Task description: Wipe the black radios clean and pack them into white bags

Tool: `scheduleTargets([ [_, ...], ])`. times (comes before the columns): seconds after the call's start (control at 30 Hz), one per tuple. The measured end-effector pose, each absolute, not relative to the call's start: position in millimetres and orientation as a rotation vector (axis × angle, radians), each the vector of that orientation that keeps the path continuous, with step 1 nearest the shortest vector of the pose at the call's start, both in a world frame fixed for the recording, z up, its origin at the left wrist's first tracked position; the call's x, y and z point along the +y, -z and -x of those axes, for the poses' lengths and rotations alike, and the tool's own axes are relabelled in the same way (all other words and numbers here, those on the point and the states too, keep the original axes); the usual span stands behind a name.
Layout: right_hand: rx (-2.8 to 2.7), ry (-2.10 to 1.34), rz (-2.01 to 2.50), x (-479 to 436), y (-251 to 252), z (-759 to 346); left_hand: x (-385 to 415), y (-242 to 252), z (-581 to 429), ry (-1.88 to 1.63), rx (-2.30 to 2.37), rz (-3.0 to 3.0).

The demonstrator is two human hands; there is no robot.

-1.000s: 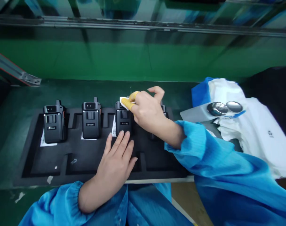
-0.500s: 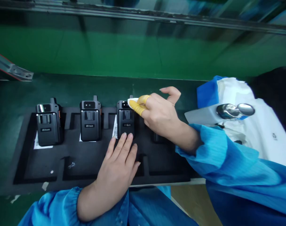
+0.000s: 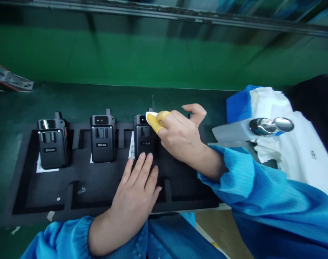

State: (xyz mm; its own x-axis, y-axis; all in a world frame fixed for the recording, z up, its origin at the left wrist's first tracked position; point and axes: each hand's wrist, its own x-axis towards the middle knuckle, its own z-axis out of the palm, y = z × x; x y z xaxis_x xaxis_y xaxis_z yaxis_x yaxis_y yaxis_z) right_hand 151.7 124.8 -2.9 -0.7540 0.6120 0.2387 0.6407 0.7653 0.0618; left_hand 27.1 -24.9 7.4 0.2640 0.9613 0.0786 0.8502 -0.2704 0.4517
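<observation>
A black foam tray (image 3: 26, 187) lies on the green belt and carries three visible black Riton devices. My left hand (image 3: 135, 189) lies flat on the tray, fingers stretched out, its fingertips touching the bottom edge of the third device (image 3: 144, 138). My right hand (image 3: 181, 135), with yellow finger cots on two fingers, pinches a small white wipe (image 3: 150, 116) against the top of that third device. The first device (image 3: 50, 145) and second device (image 3: 102, 138) stand to the left, untouched. My right hand hides whatever sits in the tray's fourth slot.
To the right lie white cloths (image 3: 296, 144) with a blue cloth (image 3: 238, 104) and a shiny metal container with its lid (image 3: 272, 125). A grey rail (image 3: 11, 79) juts in at the far left. The green belt's back wall (image 3: 153, 61) rises behind the tray.
The view has shifted a little; the tray and devices appear slightly lower left. My right hand with the wipe stays on the third device's top, moving slightly. My left hand stays put.
</observation>
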Motion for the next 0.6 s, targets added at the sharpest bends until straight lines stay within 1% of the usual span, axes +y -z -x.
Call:
scheduleTargets([
  [0.23,-2.804,0.06,1.113,127.0,1.3,-128.9,-23.0,-9.1,-27.2,-0.476,1.65,-2.233],
  [0.6,-2.682,0.151,1.212,124.8,8.2,-163.5,-23.9,-9.0,-26.8,-0.473,1.645,-2.233],
])
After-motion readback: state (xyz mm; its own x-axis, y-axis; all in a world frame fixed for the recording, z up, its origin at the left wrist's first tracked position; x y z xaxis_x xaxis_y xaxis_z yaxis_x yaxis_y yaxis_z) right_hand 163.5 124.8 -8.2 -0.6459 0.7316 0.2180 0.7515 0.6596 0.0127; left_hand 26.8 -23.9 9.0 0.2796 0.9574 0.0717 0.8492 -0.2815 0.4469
